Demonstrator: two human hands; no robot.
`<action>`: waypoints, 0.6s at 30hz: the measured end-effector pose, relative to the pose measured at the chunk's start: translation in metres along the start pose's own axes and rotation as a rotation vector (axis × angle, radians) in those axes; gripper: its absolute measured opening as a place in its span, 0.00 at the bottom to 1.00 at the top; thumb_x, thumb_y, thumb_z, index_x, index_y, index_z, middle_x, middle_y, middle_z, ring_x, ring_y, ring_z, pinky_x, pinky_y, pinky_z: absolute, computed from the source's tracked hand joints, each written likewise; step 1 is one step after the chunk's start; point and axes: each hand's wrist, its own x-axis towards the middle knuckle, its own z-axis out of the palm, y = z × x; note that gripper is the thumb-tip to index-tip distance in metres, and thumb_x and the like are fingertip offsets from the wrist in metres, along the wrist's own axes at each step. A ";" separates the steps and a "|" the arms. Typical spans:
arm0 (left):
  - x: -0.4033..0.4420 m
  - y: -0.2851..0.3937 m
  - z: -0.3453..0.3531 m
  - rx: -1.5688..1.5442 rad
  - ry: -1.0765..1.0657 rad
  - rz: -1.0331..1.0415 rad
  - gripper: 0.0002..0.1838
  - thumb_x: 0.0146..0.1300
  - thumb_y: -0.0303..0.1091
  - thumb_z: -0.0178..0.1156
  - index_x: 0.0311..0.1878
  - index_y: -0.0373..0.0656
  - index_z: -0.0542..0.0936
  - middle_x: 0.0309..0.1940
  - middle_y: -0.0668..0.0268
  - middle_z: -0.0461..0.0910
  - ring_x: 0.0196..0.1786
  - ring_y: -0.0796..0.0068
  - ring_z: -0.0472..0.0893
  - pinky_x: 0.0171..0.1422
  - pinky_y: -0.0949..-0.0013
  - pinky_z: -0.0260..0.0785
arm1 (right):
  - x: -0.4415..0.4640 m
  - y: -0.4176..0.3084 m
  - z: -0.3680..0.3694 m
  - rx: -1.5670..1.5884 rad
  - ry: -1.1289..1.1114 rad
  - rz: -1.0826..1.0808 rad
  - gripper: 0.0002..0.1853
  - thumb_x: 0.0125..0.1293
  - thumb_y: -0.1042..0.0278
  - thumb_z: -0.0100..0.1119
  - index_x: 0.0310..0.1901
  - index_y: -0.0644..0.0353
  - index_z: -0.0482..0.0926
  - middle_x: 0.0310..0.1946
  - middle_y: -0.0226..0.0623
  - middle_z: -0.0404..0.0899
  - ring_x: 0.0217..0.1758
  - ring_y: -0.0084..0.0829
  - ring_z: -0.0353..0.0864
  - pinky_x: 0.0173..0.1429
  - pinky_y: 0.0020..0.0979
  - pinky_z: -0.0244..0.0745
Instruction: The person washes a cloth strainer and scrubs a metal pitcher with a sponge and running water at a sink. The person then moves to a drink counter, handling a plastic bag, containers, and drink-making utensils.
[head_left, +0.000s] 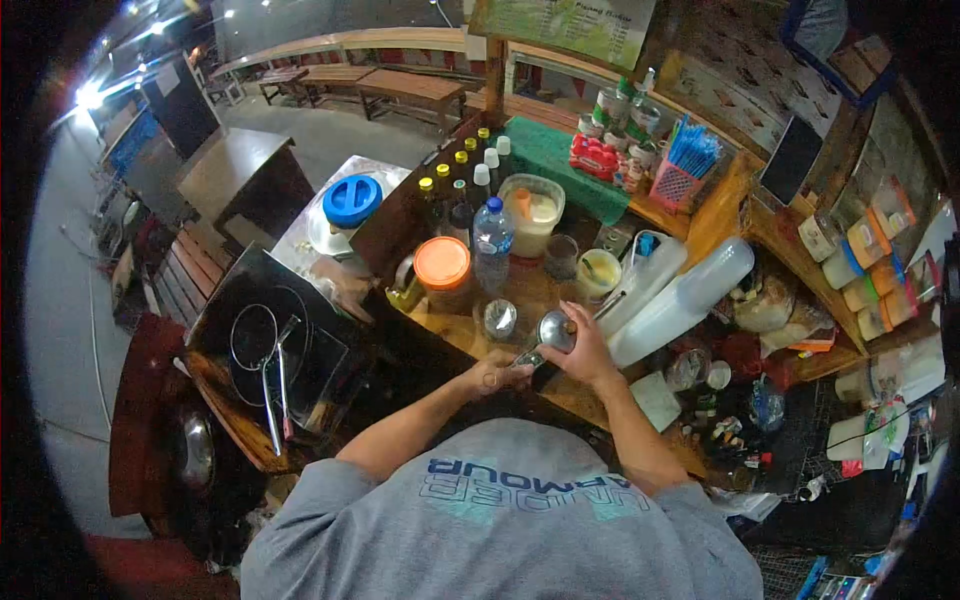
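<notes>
A shiny metal vessel with a domed end point(553, 331), which looks like a shaker, is held tilted between my two hands over the counter's front edge. My right hand point(588, 352) closes around its domed upper end. The fingers of my left hand point(496, 376) wrap the narrower lower end, and that part is mostly hidden. Just beyond them stands a clear glass point(500, 318). Farther in are a tumbler point(561, 260), an open tub with pale yellow contents point(600, 270), a blue-capped water bottle point(494, 245) and an orange-lidded jar point(442, 265).
Long stacks of plastic cups point(690, 295) lie right of my right hand. Bottles with yellow and white caps point(462, 175) line the counter's back left. A pink holder with blue straws point(680, 175) stands at the back. Left is a dark box with strainers point(268, 350).
</notes>
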 end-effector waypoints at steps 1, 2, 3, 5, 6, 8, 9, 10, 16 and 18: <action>-0.009 0.007 0.002 -0.057 0.005 0.033 0.21 0.69 0.50 0.60 0.41 0.38 0.82 0.36 0.67 0.81 0.38 0.76 0.77 0.45 0.70 0.69 | -0.001 -0.004 -0.002 0.038 -0.023 0.022 0.49 0.52 0.40 0.72 0.70 0.59 0.63 0.68 0.51 0.63 0.71 0.49 0.64 0.72 0.45 0.61; -0.017 0.014 0.002 -0.112 0.007 0.065 0.22 0.68 0.50 0.60 0.40 0.36 0.81 0.34 0.65 0.81 0.36 0.76 0.78 0.43 0.71 0.69 | -0.003 -0.008 -0.005 0.077 -0.043 0.047 0.50 0.53 0.40 0.72 0.70 0.61 0.62 0.69 0.50 0.62 0.71 0.48 0.64 0.72 0.44 0.61; -0.027 0.021 0.000 -0.110 -0.001 0.063 0.22 0.68 0.50 0.60 0.40 0.36 0.81 0.34 0.65 0.81 0.36 0.76 0.78 0.43 0.71 0.69 | -0.009 -0.012 -0.009 0.168 -0.022 -0.041 0.51 0.55 0.39 0.70 0.72 0.62 0.58 0.71 0.51 0.59 0.72 0.48 0.63 0.72 0.44 0.60; -0.051 0.034 -0.010 -0.051 0.047 0.030 0.20 0.68 0.48 0.61 0.34 0.37 0.81 0.31 0.66 0.80 0.34 0.77 0.77 0.41 0.71 0.67 | -0.014 -0.034 -0.025 0.293 0.013 -0.052 0.50 0.58 0.39 0.67 0.73 0.62 0.57 0.72 0.50 0.59 0.72 0.47 0.63 0.73 0.44 0.60; -0.063 0.041 -0.019 -0.057 0.044 0.028 0.19 0.67 0.47 0.61 0.32 0.38 0.81 0.29 0.67 0.80 0.33 0.78 0.76 0.40 0.71 0.67 | -0.017 -0.045 -0.036 0.419 0.046 -0.072 0.49 0.60 0.39 0.65 0.73 0.62 0.55 0.72 0.50 0.58 0.72 0.46 0.63 0.73 0.45 0.59; -0.085 0.059 -0.035 -0.067 0.086 0.034 0.19 0.67 0.44 0.61 0.26 0.38 0.81 0.24 0.67 0.79 0.30 0.78 0.76 0.37 0.72 0.66 | -0.023 -0.048 -0.057 0.373 0.100 -0.102 0.41 0.67 0.42 0.57 0.71 0.64 0.58 0.71 0.49 0.59 0.72 0.44 0.64 0.74 0.44 0.58; -0.092 0.067 -0.045 -0.082 0.081 0.116 0.18 0.66 0.43 0.61 0.29 0.37 0.81 0.24 0.66 0.79 0.30 0.78 0.76 0.36 0.72 0.66 | -0.026 -0.039 -0.065 0.383 0.203 -0.134 0.39 0.67 0.42 0.57 0.69 0.64 0.62 0.69 0.49 0.62 0.71 0.44 0.64 0.74 0.43 0.58; -0.095 0.076 -0.051 -0.098 0.076 0.198 0.17 0.66 0.43 0.60 0.31 0.37 0.81 0.24 0.66 0.79 0.29 0.78 0.76 0.35 0.72 0.66 | -0.028 -0.033 -0.070 0.390 0.306 -0.166 0.36 0.67 0.43 0.58 0.66 0.64 0.66 0.66 0.50 0.65 0.71 0.44 0.65 0.74 0.41 0.57; -0.036 0.173 -0.040 -0.507 0.258 0.466 0.14 0.69 0.43 0.58 0.36 0.40 0.77 0.29 0.66 0.74 0.32 0.76 0.73 0.42 0.65 0.71 | -0.059 -0.010 -0.073 0.641 0.570 0.225 0.12 0.75 0.64 0.50 0.48 0.64 0.78 0.43 0.35 0.80 0.49 0.28 0.78 0.60 0.33 0.70; 0.015 0.189 -0.052 -0.479 0.272 0.526 0.12 0.71 0.39 0.56 0.38 0.40 0.77 0.28 0.65 0.73 0.34 0.72 0.74 0.42 0.61 0.74 | -0.079 0.006 -0.064 0.730 0.552 0.367 0.12 0.74 0.63 0.52 0.44 0.65 0.78 0.38 0.32 0.81 0.41 0.25 0.77 0.53 0.32 0.72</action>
